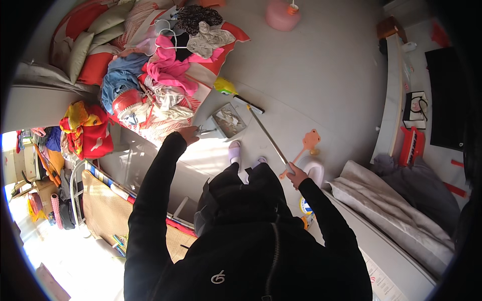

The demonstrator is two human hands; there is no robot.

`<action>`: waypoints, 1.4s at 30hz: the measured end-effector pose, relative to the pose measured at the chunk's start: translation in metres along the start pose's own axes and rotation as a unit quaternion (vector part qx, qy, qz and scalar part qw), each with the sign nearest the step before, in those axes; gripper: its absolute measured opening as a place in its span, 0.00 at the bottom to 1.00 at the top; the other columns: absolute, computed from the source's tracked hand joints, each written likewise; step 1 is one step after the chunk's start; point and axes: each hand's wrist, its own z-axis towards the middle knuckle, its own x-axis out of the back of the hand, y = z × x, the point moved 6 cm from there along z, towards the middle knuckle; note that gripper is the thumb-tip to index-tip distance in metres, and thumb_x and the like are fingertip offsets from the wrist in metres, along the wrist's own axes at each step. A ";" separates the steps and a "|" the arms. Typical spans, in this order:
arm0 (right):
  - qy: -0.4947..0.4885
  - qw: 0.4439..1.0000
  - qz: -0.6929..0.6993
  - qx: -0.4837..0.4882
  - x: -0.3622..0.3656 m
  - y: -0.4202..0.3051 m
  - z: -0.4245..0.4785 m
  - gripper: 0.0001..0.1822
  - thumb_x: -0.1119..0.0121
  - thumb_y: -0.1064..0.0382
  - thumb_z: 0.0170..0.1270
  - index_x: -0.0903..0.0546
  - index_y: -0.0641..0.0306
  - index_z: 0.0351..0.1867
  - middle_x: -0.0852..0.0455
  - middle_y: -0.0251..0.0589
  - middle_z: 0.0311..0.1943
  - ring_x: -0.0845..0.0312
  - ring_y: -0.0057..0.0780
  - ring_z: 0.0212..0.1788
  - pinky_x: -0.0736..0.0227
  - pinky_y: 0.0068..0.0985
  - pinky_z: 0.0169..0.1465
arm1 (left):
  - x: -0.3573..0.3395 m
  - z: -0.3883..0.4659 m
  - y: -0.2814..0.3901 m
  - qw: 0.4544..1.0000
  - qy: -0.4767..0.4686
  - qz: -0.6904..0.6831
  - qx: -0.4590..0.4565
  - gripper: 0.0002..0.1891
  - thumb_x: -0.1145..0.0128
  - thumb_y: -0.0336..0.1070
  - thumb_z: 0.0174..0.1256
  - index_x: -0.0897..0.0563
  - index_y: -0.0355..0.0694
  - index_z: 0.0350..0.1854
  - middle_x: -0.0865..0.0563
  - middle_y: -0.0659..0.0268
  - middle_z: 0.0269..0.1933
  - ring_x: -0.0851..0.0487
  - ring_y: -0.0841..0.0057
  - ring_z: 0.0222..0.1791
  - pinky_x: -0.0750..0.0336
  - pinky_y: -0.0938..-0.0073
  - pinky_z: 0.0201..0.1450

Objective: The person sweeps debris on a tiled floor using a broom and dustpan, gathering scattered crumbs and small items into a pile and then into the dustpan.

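Observation:
My right hand [296, 176] grips the upper end of a broom's pole. The broom [249, 104], with a dark head, rests on the grey floor ahead of me. My left hand [188, 134] is closed around the handle end of a long-handled dustpan. The dustpan [229, 121] lies on the floor with paper scraps and other debris in it, left of the broom head. Beyond them a yellow and green packet [225, 86] lies on the floor, close to the corner of a red and white cloth [203, 81].
Heaped clothes [165, 71] and cushions cover the cloth at upper left. A pink jug [283, 15] stands at the top. An orange toy-like item [311, 139] lies on the floor near my right hand. A folding bed [109, 203] is at lower left, a draped sofa [391, 210] at right.

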 end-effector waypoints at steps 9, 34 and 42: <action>-0.141 0.986 0.072 -0.054 -0.020 -0.021 -0.001 0.29 0.55 0.62 0.53 0.48 0.46 0.58 0.37 0.33 0.12 0.44 0.18 0.08 0.47 0.16 0.11 | -0.020 -0.042 -0.018 0.993 0.054 -0.070 0.083 0.19 0.48 0.42 0.45 0.28 0.37 0.40 0.23 0.53 0.34 0.25 0.61 0.36 0.31 0.68 0.38; -0.216 0.974 -0.048 -0.047 0.010 -0.049 -0.008 0.28 0.56 0.61 0.56 0.50 0.44 0.58 0.38 0.33 0.14 0.48 0.16 0.07 0.52 0.15 0.09 | -0.035 -0.095 -0.030 0.982 0.084 -0.094 0.139 0.19 0.48 0.44 0.44 0.28 0.39 0.39 0.22 0.54 0.33 0.25 0.61 0.35 0.31 0.69 0.39; -0.236 0.947 0.158 -0.153 0.041 -0.042 -0.021 0.23 0.58 0.60 0.58 0.46 0.39 0.56 0.38 0.31 0.16 0.51 0.11 0.10 0.55 0.10 0.10 | -0.023 -0.086 -0.030 0.997 0.003 -0.061 0.050 0.18 0.47 0.42 0.44 0.29 0.40 0.38 0.23 0.57 0.30 0.25 0.62 0.33 0.32 0.68 0.36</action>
